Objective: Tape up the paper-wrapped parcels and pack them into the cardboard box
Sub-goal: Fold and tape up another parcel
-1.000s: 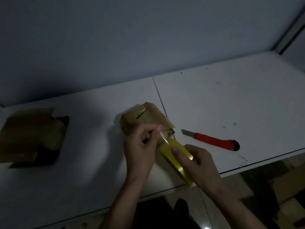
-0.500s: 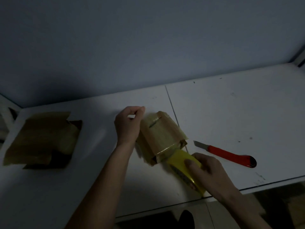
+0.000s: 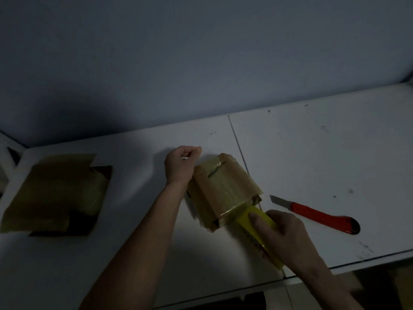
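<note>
On the white bench, the cardboard box lies well left of the parcel. The left hand, fingers curled, pinches something pale just left of the parcel. Touching the parcel's near end, the yellow tape roll is gripped by the right hand; an orange cutter lies right of the parcel

Red utility knife on white table, blade extended; grey wall behind.

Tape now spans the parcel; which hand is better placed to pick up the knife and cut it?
Probably right: the right hand holds the tape roll beside the knife; the left hand pins tape behind the parcel.
</note>
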